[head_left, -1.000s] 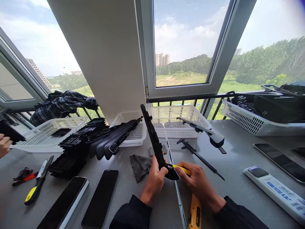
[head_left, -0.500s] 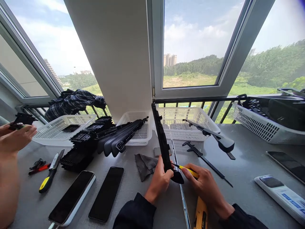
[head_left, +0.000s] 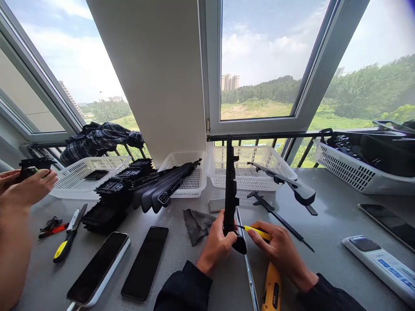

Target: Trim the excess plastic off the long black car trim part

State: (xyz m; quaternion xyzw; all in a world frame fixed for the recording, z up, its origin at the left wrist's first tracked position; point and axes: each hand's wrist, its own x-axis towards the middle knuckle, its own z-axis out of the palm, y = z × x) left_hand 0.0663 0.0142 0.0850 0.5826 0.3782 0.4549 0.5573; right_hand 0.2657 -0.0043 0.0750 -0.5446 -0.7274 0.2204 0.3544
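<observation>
- the left hand [head_left: 215, 244] has its fingers closed round the lower end of the long black part [head_left: 231, 190], which stands nearly upright from them.
- the right hand [head_left: 280, 246] pinches the yellow-handled tool [head_left: 259, 232], its thin tip beside the left fingers; contact can't be told.
- small, light strokes with a firm left grip should work best, tip angled off that thumb.
- the metal strip [head_left: 249, 276] runs below, between both hands, and could snag a low swing.
- grey cloth [head_left: 197, 224] lies left of the left fingers; black caliper [head_left: 282, 218] beyond the right ones.
</observation>
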